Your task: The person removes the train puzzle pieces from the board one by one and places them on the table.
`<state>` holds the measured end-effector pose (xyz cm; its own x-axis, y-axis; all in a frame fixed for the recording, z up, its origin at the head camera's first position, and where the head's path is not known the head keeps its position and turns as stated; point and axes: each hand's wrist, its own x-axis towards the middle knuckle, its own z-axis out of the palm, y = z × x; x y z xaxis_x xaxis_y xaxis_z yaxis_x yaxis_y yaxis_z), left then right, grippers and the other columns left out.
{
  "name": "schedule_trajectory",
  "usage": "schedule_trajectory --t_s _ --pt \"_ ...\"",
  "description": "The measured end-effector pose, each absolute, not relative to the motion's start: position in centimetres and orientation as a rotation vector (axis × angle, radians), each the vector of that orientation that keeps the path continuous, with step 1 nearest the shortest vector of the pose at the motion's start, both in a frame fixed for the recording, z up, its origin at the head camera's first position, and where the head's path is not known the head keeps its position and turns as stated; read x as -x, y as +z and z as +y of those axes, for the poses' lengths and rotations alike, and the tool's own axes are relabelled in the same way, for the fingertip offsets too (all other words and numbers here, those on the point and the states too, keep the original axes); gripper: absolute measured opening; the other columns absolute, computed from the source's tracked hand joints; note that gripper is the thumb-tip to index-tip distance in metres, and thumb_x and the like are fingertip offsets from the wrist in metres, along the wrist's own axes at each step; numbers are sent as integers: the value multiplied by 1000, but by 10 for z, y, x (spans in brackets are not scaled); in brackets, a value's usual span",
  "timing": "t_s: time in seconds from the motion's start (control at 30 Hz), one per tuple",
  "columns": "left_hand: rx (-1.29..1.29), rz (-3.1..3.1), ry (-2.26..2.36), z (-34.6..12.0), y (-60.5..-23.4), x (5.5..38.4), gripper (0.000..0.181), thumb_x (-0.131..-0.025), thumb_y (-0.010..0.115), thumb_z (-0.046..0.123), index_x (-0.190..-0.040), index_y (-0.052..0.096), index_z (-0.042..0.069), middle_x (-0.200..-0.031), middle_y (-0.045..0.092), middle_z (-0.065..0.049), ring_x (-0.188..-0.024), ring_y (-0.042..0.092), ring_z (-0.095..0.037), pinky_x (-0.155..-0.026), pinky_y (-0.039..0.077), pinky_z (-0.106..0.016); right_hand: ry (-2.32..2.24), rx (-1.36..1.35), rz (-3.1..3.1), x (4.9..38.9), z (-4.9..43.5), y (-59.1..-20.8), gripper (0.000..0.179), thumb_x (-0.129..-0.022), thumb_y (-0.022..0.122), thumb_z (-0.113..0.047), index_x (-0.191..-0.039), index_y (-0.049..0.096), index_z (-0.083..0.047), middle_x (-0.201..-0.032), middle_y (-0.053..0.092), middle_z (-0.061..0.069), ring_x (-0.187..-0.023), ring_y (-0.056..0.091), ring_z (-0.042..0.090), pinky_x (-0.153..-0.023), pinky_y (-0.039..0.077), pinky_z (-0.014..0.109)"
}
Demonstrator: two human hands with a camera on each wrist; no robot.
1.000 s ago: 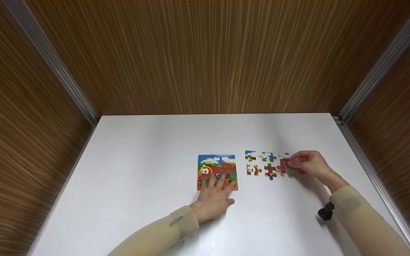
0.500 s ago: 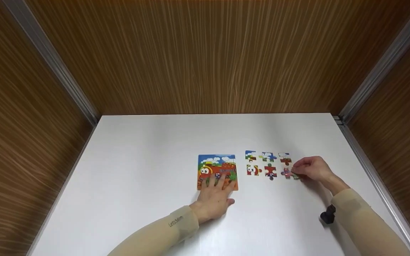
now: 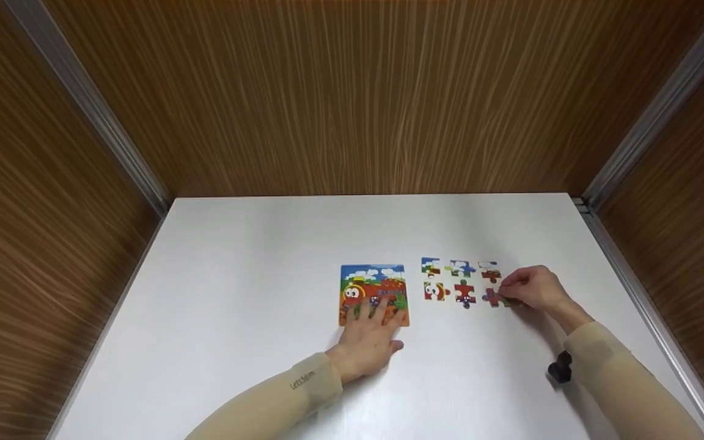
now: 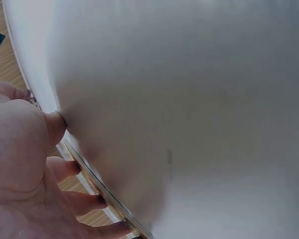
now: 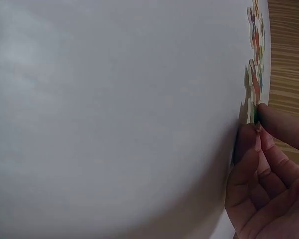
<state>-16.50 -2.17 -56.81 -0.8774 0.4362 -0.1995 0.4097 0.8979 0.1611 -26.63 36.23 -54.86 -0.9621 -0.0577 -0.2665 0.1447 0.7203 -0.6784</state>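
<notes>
My left hand [image 3: 366,342] rests with spread, straight fingers on the lower part of a square picture board [image 3: 361,275] showing a red cartoon train. To the right, my right hand [image 3: 536,289] pinches the right edge of a red and green jigsaw puzzle piece [image 3: 491,297] between thumb and finger. This piece is at the lower right of a group of loose pieces. In the right wrist view, the held piece [image 5: 254,97] is seen edge-on, close over the white table. The left wrist view shows the fingertips [image 4: 120,228] on the board's edge.
Several other puzzle pieces stand in two rows: an eye piece [image 3: 433,291], a red piece [image 3: 465,293], and sky pieces [image 3: 461,269] behind. A small black object [image 3: 560,370] is beside the right sleeve. Wood-grain panels [image 3: 364,98] enclose the white table [image 3: 254,256].
My right hand has brought the puzzle piece down and toward me, from over the upper right piece to the spot below it. The left hand has stayed on the board.
</notes>
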Motion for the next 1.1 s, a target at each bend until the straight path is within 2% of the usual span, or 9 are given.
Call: schedule_trajectory --t_s 0.17,0.47,0.63,0.87,1.1 --pt "-640 2828 169 -21 -567 167 67 -116 55 54 -176 39 31 -186 34 -15 -168 36 -51 -131 40 -70 -1033 -44 2670 266 362 -547 25 -101 82 -18 -113 80 3 -94 81 7 -78 69 15 -66 58 27" --pt "-658 2831 196 -22 -568 169 67 -114 58 55 -175 43 29 -186 34 -15 -169 36 -48 -128 43 -72 -1032 -1 2676 265 362 -550 24 -101 81 -16 -114 79 3 -93 79 6 -76 69 13 -64 58 26" --pt "-653 2846 238 -22 -568 170 69 -113 61 55 -174 45 25 -185 35 -14 -170 35 -46 -127 43 -73 -1052 3 2706 263 354 -545 22 -102 80 -17 -114 81 1 -97 81 12 -78 69 17 -65 57 27" --pt "-629 2878 227 -30 -562 173 77 -110 66 58 -174 45 19 -185 35 -14 -170 36 -43 -133 39 -69 -1072 167 2755 266 318 -531 18 -103 80 -19 -113 83 -4 -106 82 16 -85 70 18 -70 56 26" --pt "-596 2898 369 -64 -556 191 86 -109 64 61 -176 38 15 -188 27 -16 -172 30 -46 -138 30 -69 -1038 428 2745 268 271 -524 8 -100 83 -16 -102 83 -8 -98 80 10 -79 66 15 -63 53 23"
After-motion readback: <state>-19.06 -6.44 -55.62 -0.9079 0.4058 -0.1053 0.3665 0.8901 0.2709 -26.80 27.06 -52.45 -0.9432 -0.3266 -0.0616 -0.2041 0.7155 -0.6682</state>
